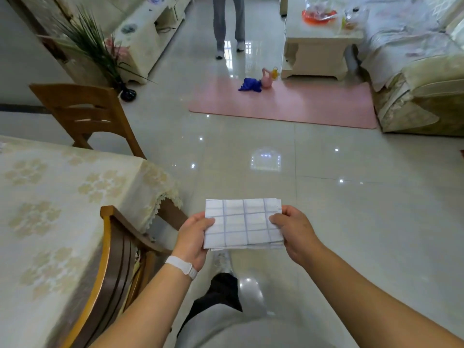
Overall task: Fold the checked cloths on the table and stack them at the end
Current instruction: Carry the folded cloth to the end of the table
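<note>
A folded white cloth with blue checks (242,223) is held flat in the air over the tiled floor, to the right of the table (50,197). Several layers show at its near edge. My left hand (194,238) grips its left edge, thumb on top. My right hand (292,233) grips its right edge, thumb on top too. The table's top, covered with a cream flowered tablecloth, shows no other checked cloth in view.
A wooden chair (113,262) stands tucked at the table's near side, another chair (85,114) at its far end. Ahead lie a pink mat (301,104) with toys, a low white table (319,43) and a sofa (421,79). A person's legs (228,23) stand far ahead.
</note>
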The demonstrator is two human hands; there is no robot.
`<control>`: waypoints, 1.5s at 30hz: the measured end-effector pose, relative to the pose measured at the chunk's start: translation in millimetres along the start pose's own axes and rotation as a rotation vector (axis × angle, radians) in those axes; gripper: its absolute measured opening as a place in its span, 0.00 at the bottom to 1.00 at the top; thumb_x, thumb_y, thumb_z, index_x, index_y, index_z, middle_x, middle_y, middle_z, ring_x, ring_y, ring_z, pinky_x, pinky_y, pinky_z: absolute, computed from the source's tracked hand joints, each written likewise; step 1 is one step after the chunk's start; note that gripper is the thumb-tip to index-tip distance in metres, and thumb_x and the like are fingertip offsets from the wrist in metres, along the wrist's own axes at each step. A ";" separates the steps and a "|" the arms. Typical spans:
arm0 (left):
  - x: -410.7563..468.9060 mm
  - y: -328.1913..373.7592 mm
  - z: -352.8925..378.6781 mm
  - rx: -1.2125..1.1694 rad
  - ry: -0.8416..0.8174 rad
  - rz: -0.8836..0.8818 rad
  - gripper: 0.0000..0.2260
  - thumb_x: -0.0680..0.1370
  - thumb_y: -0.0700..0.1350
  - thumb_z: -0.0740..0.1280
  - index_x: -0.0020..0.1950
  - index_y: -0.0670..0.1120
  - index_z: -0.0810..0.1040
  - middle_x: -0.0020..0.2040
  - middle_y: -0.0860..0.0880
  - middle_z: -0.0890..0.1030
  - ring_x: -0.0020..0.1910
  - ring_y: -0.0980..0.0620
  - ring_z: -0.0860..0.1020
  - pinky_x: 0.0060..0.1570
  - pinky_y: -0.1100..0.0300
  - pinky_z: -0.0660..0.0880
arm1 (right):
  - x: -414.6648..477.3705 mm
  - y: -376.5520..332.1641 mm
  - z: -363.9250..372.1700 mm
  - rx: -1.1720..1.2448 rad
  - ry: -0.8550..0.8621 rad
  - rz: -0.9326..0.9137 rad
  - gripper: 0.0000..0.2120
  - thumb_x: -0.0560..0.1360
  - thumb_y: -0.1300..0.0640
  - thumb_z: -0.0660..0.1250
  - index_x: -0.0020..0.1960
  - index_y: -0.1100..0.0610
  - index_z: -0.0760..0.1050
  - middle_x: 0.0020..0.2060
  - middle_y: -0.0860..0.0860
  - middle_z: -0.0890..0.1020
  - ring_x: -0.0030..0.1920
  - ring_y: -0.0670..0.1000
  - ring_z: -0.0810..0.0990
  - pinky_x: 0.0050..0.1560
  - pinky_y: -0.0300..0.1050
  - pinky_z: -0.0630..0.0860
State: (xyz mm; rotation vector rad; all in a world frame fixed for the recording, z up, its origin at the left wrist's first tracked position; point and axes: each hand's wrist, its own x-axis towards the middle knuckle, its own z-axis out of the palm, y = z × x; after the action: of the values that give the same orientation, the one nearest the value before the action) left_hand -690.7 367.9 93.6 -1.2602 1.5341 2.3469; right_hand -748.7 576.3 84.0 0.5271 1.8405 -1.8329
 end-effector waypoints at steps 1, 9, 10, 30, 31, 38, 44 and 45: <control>13.7 4.8 0.2 -0.009 0.001 -0.005 0.09 0.76 0.34 0.64 0.55 0.39 0.76 0.51 0.37 0.80 0.47 0.41 0.78 0.43 0.50 0.77 | 9.9 -6.8 5.5 -0.003 -0.008 0.009 0.06 0.74 0.66 0.64 0.48 0.59 0.78 0.47 0.60 0.83 0.45 0.58 0.81 0.48 0.56 0.78; 144.4 80.3 9.2 -0.070 -0.071 -0.072 0.11 0.75 0.36 0.66 0.58 0.43 0.77 0.51 0.39 0.80 0.47 0.42 0.79 0.38 0.50 0.79 | 116.6 -68.0 67.1 -0.035 0.033 0.038 0.08 0.67 0.61 0.68 0.46 0.61 0.78 0.40 0.58 0.82 0.40 0.57 0.79 0.43 0.53 0.74; 158.5 93.7 9.7 -0.071 -0.063 -0.078 0.12 0.75 0.36 0.66 0.58 0.43 0.76 0.52 0.39 0.80 0.48 0.42 0.79 0.41 0.48 0.80 | 129.1 -79.1 77.3 -0.044 0.038 0.031 0.05 0.70 0.63 0.67 0.46 0.61 0.78 0.40 0.58 0.82 0.40 0.57 0.79 0.43 0.53 0.76; 297.3 269.1 -20.5 -0.168 0.055 0.063 0.08 0.76 0.33 0.65 0.52 0.42 0.77 0.49 0.40 0.81 0.47 0.41 0.79 0.52 0.41 0.77 | 287.3 -220.2 244.3 -0.078 -0.124 -0.065 0.06 0.73 0.68 0.65 0.43 0.58 0.77 0.39 0.57 0.82 0.39 0.56 0.80 0.41 0.48 0.76; 303.8 272.0 -22.0 -0.177 0.061 0.057 0.08 0.76 0.34 0.65 0.53 0.42 0.77 0.51 0.39 0.81 0.49 0.41 0.80 0.53 0.40 0.77 | 294.7 -223.0 248.5 -0.081 -0.140 -0.055 0.06 0.72 0.67 0.66 0.43 0.58 0.77 0.40 0.58 0.82 0.39 0.56 0.80 0.41 0.48 0.75; 354.3 300.1 -12.2 -0.197 0.162 0.047 0.08 0.76 0.36 0.66 0.54 0.43 0.77 0.50 0.40 0.81 0.49 0.41 0.80 0.43 0.48 0.78 | 366.0 -253.7 275.6 -0.121 -0.278 0.006 0.04 0.73 0.66 0.67 0.44 0.58 0.77 0.35 0.56 0.81 0.32 0.53 0.78 0.32 0.41 0.74; 415.9 337.8 31.8 -0.203 0.275 0.033 0.12 0.74 0.34 0.66 0.57 0.38 0.77 0.55 0.34 0.80 0.50 0.38 0.79 0.53 0.39 0.77 | 455.6 -301.4 288.3 -0.146 -0.308 0.035 0.09 0.71 0.70 0.65 0.42 0.58 0.78 0.38 0.57 0.81 0.40 0.57 0.79 0.41 0.50 0.76; 425.6 344.6 41.2 -0.198 0.290 0.027 0.12 0.74 0.34 0.66 0.57 0.38 0.77 0.55 0.34 0.80 0.50 0.38 0.79 0.53 0.40 0.77 | 468.8 -310.7 287.9 -0.148 -0.307 0.039 0.09 0.71 0.70 0.65 0.42 0.57 0.78 0.38 0.57 0.81 0.40 0.57 0.80 0.42 0.51 0.77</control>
State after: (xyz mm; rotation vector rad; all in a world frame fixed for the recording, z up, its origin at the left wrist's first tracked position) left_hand -1155.4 76.1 72.7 -1.7000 1.4217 2.4725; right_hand -1289.5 250.1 66.0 0.2126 1.7252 -1.6331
